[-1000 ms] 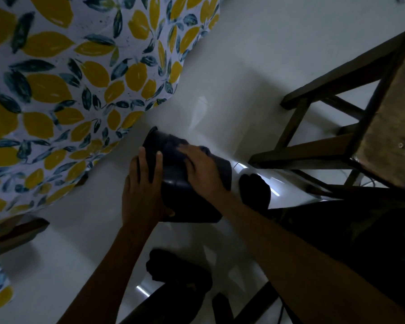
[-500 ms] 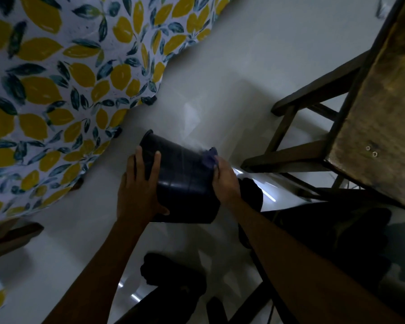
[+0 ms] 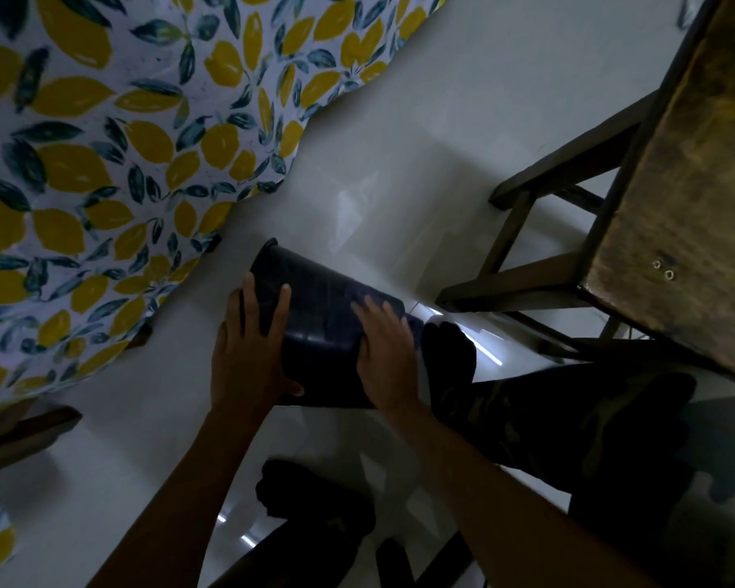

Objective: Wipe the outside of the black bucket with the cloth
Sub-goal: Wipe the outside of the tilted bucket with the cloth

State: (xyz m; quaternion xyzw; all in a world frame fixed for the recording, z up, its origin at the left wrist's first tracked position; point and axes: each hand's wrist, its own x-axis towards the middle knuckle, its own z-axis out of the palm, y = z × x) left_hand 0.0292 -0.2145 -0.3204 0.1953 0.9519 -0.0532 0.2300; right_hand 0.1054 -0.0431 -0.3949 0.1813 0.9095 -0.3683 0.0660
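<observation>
While it is tipped on its side above the pale floor, the black bucket is held between two hands, its rim pointing up and away to the left. The left hand grips the bucket's left side, fingers spread over the wall and the thumb curled under near the bottom edge. The right hand lies flat on the right side, fingers almost straight, pressing a purple cloth on the bucket's wall. Only a small bit of the cloth peeks out past the fingers. Just right of the bucket is a dark sock foot and a leg in dark trousers. A wooden stool stands further right. A sheet with yellow lemons hangs on the left.
</observation>
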